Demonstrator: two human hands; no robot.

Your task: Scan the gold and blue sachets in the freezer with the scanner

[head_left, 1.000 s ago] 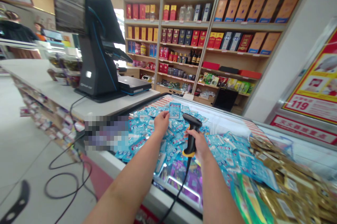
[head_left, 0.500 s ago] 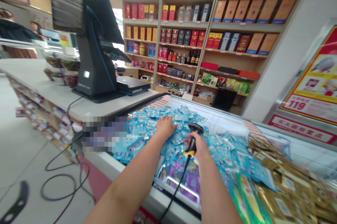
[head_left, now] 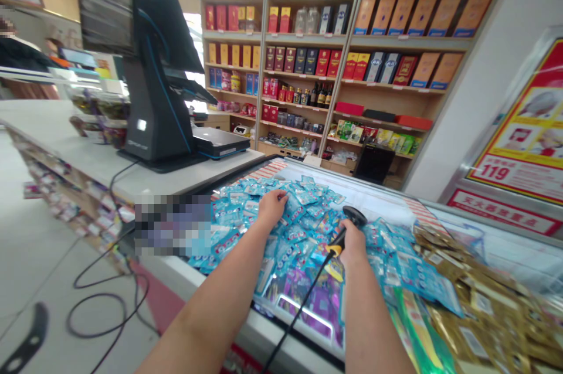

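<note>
My right hand is wrapped round a black and yellow barcode scanner, whose head points up and away from me. Its cable runs down toward the counter's front edge. At the middle of a wide heap of small blue packets, my left hand has its fingers curled together in a pinch, seemingly on the edge of one blue packet; the fingertips are partly hidden. Purple packets show in front, between my forearms. Right of the scanner lie more blue packets, beside gold packets and a green packet.
A dark cash register and a flat scale stand on the white counter at left, near plastic tubs. Shelves of boxes line the back. Loose black cable trails at lower left. Other people are far left.
My left hand has gone from lying spread on the packets to a pinch, slightly raised. My right hand has shifted right with the scanner, which is tilted more to the right.
</note>
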